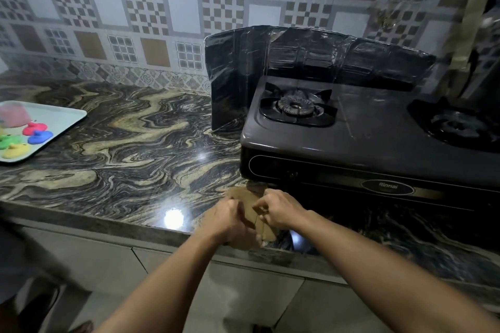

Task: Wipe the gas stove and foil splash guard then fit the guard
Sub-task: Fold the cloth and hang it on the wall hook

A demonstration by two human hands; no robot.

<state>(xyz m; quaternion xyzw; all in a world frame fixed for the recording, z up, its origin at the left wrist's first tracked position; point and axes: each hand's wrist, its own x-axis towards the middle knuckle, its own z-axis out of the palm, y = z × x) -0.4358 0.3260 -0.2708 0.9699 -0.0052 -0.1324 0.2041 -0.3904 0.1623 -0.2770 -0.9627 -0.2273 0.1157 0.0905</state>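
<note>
A dark two-burner gas stove sits on the marbled counter at the right. Behind it and along its left side stands the foil splash guard, upright and creased. In front of the stove's left corner, near the counter's edge, lies a brown cloth. My left hand and my right hand both grip this cloth with curled fingers, close together. Much of the cloth is hidden under my hands.
A pale tray with several coloured toy shapes and a pink cup stands at the counter's far left. The patterned tile wall runs behind. A dark object stands at the far right beside the stove. Cabinet fronts lie below the counter edge.
</note>
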